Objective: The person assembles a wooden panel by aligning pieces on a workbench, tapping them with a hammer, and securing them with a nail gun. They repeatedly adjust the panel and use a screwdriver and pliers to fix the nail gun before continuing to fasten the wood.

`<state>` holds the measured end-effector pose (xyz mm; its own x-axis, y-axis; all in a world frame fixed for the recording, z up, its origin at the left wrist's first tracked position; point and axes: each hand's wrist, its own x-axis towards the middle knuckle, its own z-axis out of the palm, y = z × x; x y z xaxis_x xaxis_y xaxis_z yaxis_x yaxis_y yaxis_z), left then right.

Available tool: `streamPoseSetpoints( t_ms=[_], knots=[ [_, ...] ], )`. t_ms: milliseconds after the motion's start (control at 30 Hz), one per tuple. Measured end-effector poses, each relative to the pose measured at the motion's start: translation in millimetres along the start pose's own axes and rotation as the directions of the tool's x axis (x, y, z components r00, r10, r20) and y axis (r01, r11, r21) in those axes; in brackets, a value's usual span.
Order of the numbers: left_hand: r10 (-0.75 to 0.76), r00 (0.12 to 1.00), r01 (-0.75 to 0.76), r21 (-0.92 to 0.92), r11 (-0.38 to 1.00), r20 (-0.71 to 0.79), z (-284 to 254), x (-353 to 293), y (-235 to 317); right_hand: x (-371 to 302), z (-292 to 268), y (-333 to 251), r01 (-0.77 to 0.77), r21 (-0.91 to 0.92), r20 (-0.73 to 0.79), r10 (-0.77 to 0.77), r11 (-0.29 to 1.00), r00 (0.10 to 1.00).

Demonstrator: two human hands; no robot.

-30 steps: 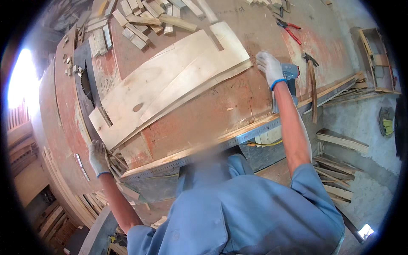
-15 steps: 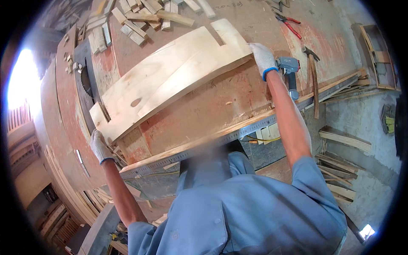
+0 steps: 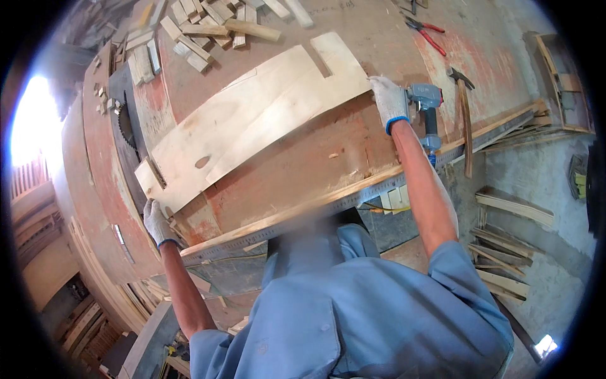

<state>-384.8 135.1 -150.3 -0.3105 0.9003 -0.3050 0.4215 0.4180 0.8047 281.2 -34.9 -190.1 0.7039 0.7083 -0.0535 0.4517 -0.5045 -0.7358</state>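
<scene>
A pale plywood panel (image 3: pixel 252 117) with a notch cut in near each end lies slantwise over the worn bench top. My left hand (image 3: pixel 156 222), in a white knit glove, grips its near left corner with the fingertips at the edge. At the right end, my right hand (image 3: pixel 390 101), gloved the same way with a blue cuff, holds the panel's corner; its fingers are partly hidden. Just right of that hand stands a grey-blue air nail gun (image 3: pixel 427 96), touching neither the panel nor, as far as I can see, my glove.
A claw hammer (image 3: pixel 464 114) and red-handled pliers (image 3: pixel 432 38) lie on the right. Wood offcuts (image 3: pixel 208 31) are heaped at the back. A saw blade (image 3: pixel 125 126) rises through the bench beyond the panel's left end. A metal ruler strip (image 3: pixel 297 221) runs along the front edge.
The panel has shifted slightly and lies flatter to the bench. My left hand has slid a little right and nearer; my right hand has come slightly nearer. The nail gun has tilted more upright.
</scene>
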Motion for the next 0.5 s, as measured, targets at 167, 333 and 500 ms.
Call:
streamPoseSetpoints(
  t_ms=[167, 333, 500],
  knots=[
    [0.0, 0.999, -0.001, -0.034, 0.999, -0.036, 1, 25, -18, -9, -6, 26, 0.165, 0.078, -0.005, -0.165, 0.983, 0.986],
    [0.023, 0.998, -0.028, -0.095, 0.995, -0.052, -30, 31, -24, -66, -40, -45, 0.185, -0.209, 0.135, -0.159, 0.96, 0.978],
    [-0.028, 0.994, 0.05, 0.199, 0.979, -0.108, -55, 37, -40, -108, -32, -48, 0.197, 0.044, 0.203, -0.202, 0.979, 0.958]
  ],
)
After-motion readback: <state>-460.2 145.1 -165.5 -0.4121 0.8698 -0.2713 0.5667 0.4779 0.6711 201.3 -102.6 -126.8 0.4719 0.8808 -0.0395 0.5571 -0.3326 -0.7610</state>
